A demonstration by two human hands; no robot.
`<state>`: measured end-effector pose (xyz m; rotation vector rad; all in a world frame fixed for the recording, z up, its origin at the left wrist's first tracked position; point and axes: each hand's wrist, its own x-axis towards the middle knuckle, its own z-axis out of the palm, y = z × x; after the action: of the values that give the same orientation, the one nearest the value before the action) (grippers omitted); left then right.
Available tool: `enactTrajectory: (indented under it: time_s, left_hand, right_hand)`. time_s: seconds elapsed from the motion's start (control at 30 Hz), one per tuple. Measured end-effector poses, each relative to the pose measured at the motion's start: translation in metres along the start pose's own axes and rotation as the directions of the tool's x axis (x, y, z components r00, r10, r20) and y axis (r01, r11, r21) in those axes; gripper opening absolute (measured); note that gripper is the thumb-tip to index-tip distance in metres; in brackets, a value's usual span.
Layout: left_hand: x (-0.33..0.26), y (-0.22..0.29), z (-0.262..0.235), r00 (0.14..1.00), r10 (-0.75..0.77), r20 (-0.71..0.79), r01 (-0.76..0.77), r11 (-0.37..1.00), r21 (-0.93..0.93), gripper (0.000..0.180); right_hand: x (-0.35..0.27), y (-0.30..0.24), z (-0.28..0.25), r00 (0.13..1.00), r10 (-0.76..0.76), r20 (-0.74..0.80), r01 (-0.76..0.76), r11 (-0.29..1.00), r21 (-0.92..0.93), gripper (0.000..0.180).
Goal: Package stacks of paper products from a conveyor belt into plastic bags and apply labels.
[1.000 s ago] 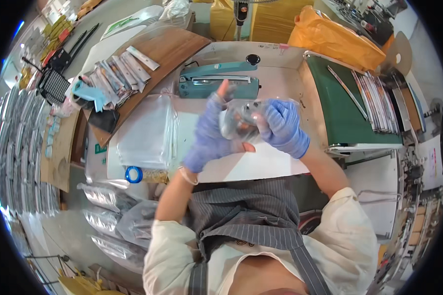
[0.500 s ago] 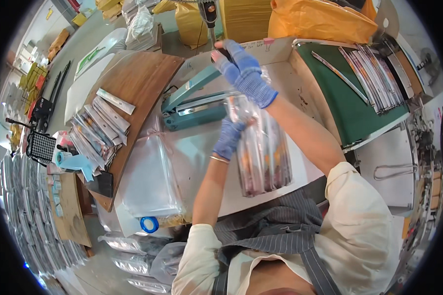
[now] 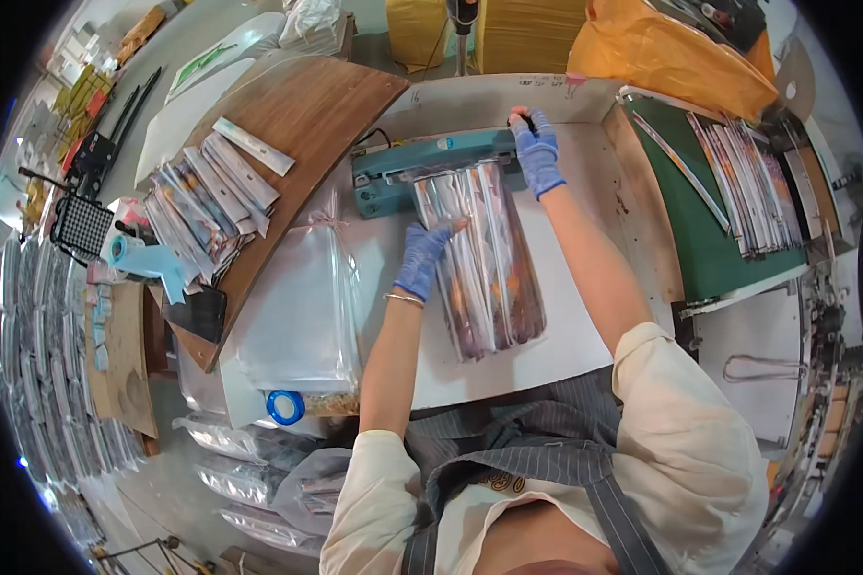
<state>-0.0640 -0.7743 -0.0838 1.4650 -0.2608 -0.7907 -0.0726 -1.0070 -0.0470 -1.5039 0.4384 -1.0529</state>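
A teal bag sealer (image 3: 393, 172) lies across the far part of the white work table, its long arm lowered. Under that arm runs the mouth end of a clear plastic bag (image 3: 494, 278) full of long, thin printed packets; the rest of the bag stretches toward me. My left hand (image 3: 424, 259), in a blue knit glove with bare fingertips, is closed on the bag's left side, with a fingertip lying on top. At the sealer's right end my right hand (image 3: 537, 153), gloved alike, has its fingers wrapped round the end of the arm.
Left of the bag lies a stack of clear empty bags (image 3: 297, 297), with a blue-capped bottle (image 3: 286, 407) at its near edge. A brown wooden board (image 3: 326, 115) carries loose packets (image 3: 211, 196) and a blue tape dispenser (image 3: 129, 254). At right, a green-lined tray (image 3: 690, 230) holds more packets.
The sealer's arm has come down from its raised position, with my right hand at its end. The filled bag has been laid flat, its mouth end under the arm.
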Motion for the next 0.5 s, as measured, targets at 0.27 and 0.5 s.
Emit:
enactTrajectory:
  time_s: [0.27,0.5]
  left_hand:
    - [-0.139,-0.039,0.009,0.993,0.056,-0.1,-0.084,0.948,-0.306,0.045]
    - [-0.204,-0.028,-0.102,0.963,0.234,-0.133,-0.159,0.894,0.418,0.01]
  right_hand:
    - [0.003,0.014,-0.006,0.996,0.067,0.051,-0.07,0.996,0.06,0.011]
    - [-0.035,-0.015,-0.009,0.996,-0.042,0.081,0.062,0.966,-0.25,0.028]
